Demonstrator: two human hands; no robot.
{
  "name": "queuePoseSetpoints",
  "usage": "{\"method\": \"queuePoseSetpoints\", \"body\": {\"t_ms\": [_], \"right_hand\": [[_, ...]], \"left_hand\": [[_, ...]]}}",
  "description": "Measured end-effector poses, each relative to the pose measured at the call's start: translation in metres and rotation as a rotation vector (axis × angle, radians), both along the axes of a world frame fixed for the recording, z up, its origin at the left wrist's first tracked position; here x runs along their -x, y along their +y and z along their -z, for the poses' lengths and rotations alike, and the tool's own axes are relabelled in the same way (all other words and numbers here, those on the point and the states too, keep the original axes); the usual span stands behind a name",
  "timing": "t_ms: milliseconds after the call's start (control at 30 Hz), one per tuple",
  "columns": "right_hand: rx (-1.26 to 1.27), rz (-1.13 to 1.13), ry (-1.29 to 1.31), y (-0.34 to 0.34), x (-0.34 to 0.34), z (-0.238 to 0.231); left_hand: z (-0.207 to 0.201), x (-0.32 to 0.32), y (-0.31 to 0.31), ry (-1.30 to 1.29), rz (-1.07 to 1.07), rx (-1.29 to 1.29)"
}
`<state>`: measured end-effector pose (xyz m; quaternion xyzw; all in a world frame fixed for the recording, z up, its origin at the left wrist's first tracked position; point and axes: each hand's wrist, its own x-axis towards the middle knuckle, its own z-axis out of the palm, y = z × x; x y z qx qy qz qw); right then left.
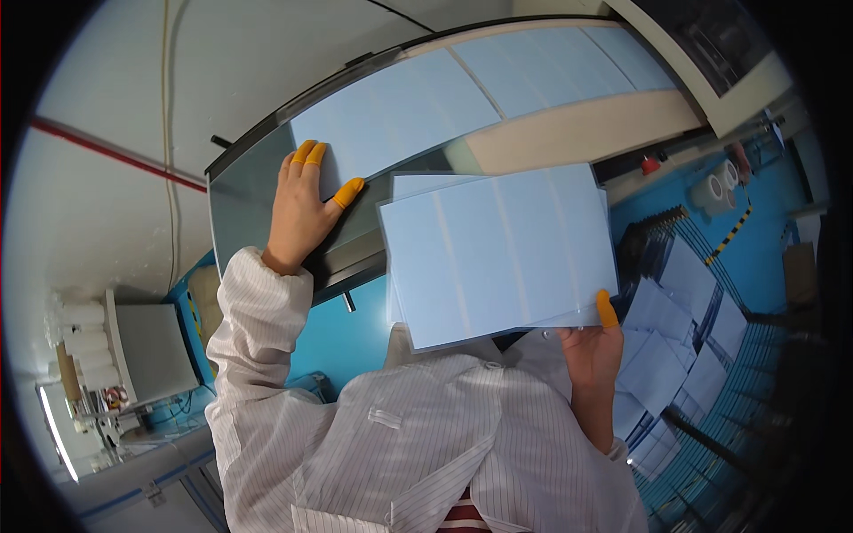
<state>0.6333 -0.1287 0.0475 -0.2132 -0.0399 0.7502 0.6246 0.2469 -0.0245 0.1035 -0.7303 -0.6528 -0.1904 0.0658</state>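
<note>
Left hand [305, 211] spread at left end of blue sheet [400, 111] on conveyor [586, 124], thumb apart; firm grip cannot be confirmed. Stack of blue sheets [506, 253] held near conveyor, lower right corner pinched by right hand [593, 354], thumb on top, presumably so that offset edges are kept together. Yellow finger covers [348, 193] worn, probably for grip.

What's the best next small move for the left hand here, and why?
I'd probably draw the leftmost blue sheet gently toward the body with the left hand. That hand is at the sheet's left end, and the right hand supports a stack of similar sheets close by, thumb on top.
</note>
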Motion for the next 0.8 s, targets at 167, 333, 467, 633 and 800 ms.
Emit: {"method": "queuePoseSetpoints", "body": {"t_ms": [167, 333, 467, 633, 800], "right_hand": [[0.067, 0.043, -0.030, 0.003, 0.005, -0.011], [0.059, 0.040, 0.030, 0.000, 0.006, -0.011], [0.049, 0.049, 0.121, -0.003, 0.001, -0.003], [0.032, 0.055, 0.085, -0.005, 0.003, -0.011], [0.039, 0.100, -0.050, -0.005, 0.007, -0.019]], "left_hand": [[-0.006, -0.007, 0.008, -0.039, 0.076, 0.006], [-0.001, 0.000, 0.015, -0.039, 0.099, 0.005], [-0.010, -0.006, 0.016, -0.158, 0.081, 0.049], [-0.013, -0.016, 0.002, -0.272, 0.263, -0.191], [-0.020, -0.059, -0.039, -0.921, 0.211, 0.081]]}}
